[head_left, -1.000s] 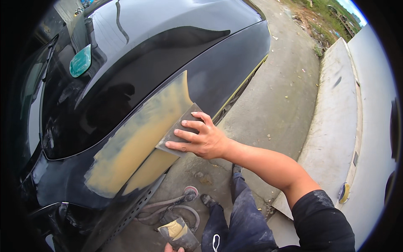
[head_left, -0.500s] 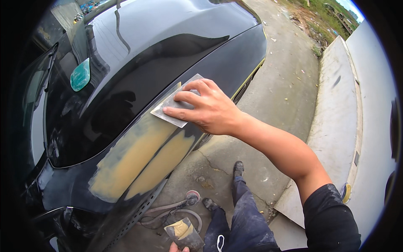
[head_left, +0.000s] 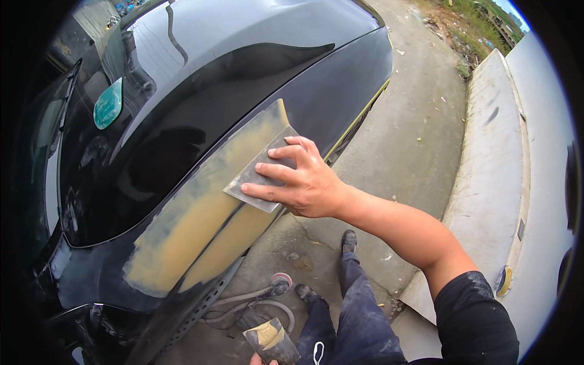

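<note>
My right hand [head_left: 307, 185] is closed on a thin grey putty spreader [head_left: 260, 174], its fingers laid across the blade. The spreader rests against the dark car fender [head_left: 331, 91]. Beside it stretches a smooth layer of tan putty [head_left: 176, 237], split lengthwise by a dark line. At the bottom edge my left hand [head_left: 263, 361] grips a grey plate [head_left: 286, 351] with a lump of tan putty [head_left: 266, 334] on it. Only the fingertips of that hand show.
A teal pad [head_left: 108, 104] lies on the black hood [head_left: 140, 146]. A round sander [head_left: 281, 281] with a hose is on the concrete ground near my feet. To the right stands a pale panel [head_left: 486, 140], with a small roll of tape [head_left: 504, 280] by it.
My right hand has drawn the spreader down across the fender toward its outer side. Fresh tan putty now shows farther forward where the spreader was. The left hand has barely shifted.
</note>
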The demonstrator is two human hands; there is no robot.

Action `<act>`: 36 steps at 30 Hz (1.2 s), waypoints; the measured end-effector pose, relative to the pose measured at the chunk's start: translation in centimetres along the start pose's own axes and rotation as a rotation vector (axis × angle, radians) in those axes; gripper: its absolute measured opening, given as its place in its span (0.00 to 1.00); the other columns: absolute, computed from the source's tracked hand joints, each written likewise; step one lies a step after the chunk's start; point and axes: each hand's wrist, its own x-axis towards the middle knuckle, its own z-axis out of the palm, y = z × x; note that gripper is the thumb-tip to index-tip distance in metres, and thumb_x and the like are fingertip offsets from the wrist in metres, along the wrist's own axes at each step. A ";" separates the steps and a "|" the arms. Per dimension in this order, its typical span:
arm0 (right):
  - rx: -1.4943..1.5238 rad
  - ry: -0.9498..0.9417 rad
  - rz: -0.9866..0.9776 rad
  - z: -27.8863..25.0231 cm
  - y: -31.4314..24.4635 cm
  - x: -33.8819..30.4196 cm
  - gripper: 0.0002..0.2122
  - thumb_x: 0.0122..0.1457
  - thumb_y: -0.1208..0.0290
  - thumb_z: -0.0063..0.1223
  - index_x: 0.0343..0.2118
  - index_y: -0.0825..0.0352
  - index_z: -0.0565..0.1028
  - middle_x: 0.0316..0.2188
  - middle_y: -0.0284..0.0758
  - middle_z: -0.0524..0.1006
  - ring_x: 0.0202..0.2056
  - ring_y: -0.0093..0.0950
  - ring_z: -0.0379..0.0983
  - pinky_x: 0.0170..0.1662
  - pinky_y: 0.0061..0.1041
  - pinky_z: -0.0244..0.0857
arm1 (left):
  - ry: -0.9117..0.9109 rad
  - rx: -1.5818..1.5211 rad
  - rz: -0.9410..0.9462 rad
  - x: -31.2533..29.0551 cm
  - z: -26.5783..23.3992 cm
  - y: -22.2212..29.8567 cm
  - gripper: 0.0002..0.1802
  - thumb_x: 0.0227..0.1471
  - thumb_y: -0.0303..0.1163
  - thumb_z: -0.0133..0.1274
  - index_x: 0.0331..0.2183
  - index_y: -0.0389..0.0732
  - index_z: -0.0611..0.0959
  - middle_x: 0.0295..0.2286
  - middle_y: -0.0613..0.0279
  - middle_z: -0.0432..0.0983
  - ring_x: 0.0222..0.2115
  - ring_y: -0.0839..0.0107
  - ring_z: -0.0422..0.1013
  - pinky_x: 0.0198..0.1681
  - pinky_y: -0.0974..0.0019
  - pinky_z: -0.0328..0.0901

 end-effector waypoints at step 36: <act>0.221 -0.050 0.249 -8.6 4.7 -1.5 0.21 0.49 0.80 0.55 0.49 0.59 0.77 0.46 0.36 0.74 0.45 0.39 0.68 0.48 0.38 0.65 | -0.301 -0.402 0.494 7.3 10.8 5.1 0.19 0.59 0.20 0.47 0.52 0.32 0.72 0.49 0.51 0.74 0.51 0.60 0.71 0.58 0.56 0.63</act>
